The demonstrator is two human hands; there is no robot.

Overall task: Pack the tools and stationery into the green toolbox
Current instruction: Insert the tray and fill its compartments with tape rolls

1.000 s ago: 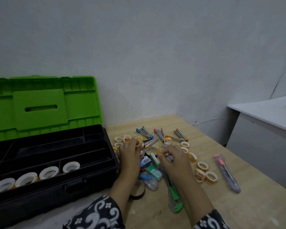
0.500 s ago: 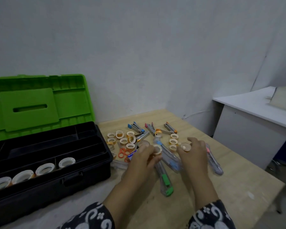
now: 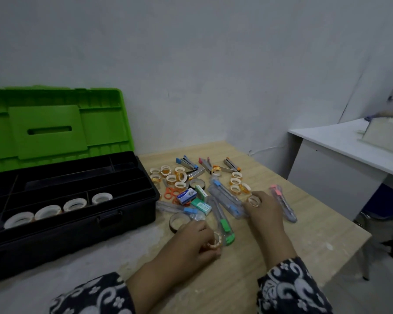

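Note:
The green toolbox [image 3: 132, 214] stands open at the left, lid [image 3: 48, 130] up, with several white tape rolls [image 3: 74, 204] in its front compartments. My left hand [image 3: 195, 241] is drawn back over the table and pinches a small tape roll [image 3: 217, 239] beside the green-tipped cutter [image 3: 225, 225]. My right hand [image 3: 264, 209] holds another small tape roll [image 3: 254, 201] at the right side of the pile. Loose small tape rolls [image 3: 171, 177], staplers [image 3: 205, 165], cutters [image 3: 225, 196], staple boxes [image 3: 186, 196] and orange scissors [image 3: 169, 192] lie between the box and my hands.
A pink-tipped cutter [image 3: 283, 203] lies right of my right hand. A larger dark tape roll [image 3: 178, 220] sits near the toolbox corner. The wooden table [image 3: 304, 241] ends at the right; a white desk [image 3: 340, 143] and a blue chair [image 3: 381, 205] stand beyond it.
My left hand pulled back toward me with a small tape roll. My right hand shifted right and holds a roll. The view turned right and down.

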